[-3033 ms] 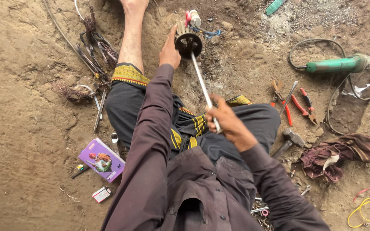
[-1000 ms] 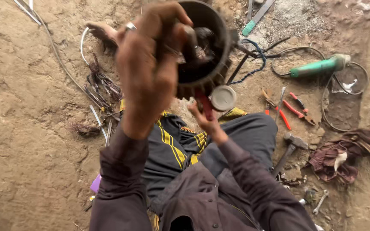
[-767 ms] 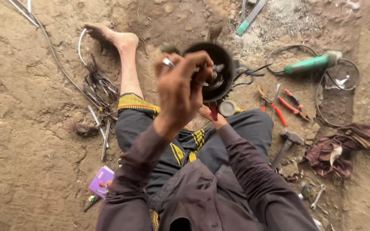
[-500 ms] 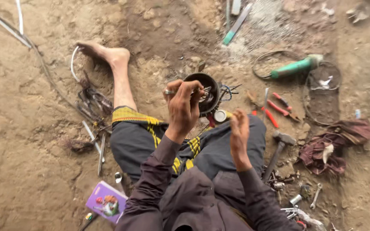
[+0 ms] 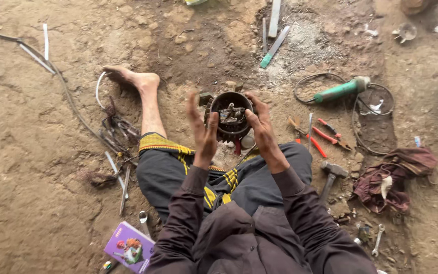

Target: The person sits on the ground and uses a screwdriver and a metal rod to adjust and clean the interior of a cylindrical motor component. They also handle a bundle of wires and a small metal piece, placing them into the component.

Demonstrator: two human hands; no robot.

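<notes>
**Poster:** Hands first. Right hand (image 5: pixel 262 129) has the round dark motor part (image 5: pixel 231 115) in its grip: fingers curl over the far rim, thumb pressed on the near edge. The part sits up in the air in front of the person's knees, open side facing the camera, with metal bits showing inside and ribs round the outside. Left hand (image 5: pixel 202 129) is flat and open, fingers spread, right beside the part's left side. Can't tell if the palm actually touches it.

**Reply:** What's lying around?

**Poster:** Person sits on the dirt floor (image 5: pixel 36 203), 1 bare foot (image 5: pixel 130 77) stretched out to the left. On the right: green grinder (image 5: pixel 341 90) with its cable looped, red pliers (image 5: pixel 320 139), hammer (image 5: pixel 332 175), and a crumpled maroon rag (image 5: pixel 394 177) beyond it. A spanner (image 5: pixel 377 239) lies below the rag. Up top, a green-handled file (image 5: pixel 275 47). On the left, a tangle of wires (image 5: pixel 115 127). Near the left elbow, a purple box (image 5: pixel 129 248).
</notes>
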